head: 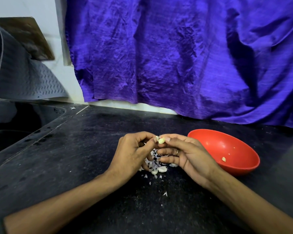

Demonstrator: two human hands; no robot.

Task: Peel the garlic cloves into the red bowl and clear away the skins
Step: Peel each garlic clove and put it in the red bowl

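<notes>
**Hands peeling a garlic clove beside the red bowl**

Hands meet above a dark stone bench (74, 149), just left of the red bowl (243, 168). The left hand (132, 154) and the right hand (189, 154) come together fingertip to fingertip, and between them sits one pale garlic clove (161, 141), held at the level of the bowl's near-left rim. The right hand pinches the clove between thumb and forefinger; a ring shows on one of its fingers. The left hand's fingers are curled in, with thumb and forefinger pinching at the clove's left side, where a scrap of skin sticks up.

Directly below the hands, to the left of the bowl, lies a heap of white and purplish skins (153, 163) on the bench, partly hidden by the fingers. A few unpeeled cloves (162, 169) lie at the heap's near edge. Loose flakes of skin (165, 193) are scattered further from the bowl, towards the viewer.

The bowl rests on the bench, touching the right hand's far side or just beside it; I cannot tell which. Inside it, low on the near wall, lies a small piece of garlic (223, 159), with a couple of tiny specks above it.

Behind the bowl hangs a crumpled purple cloth (176, 56). Far left of the bowl are a dark sink (15, 125) and, above it, a grey ribbed mat (24, 78) draped against the wall.
</notes>
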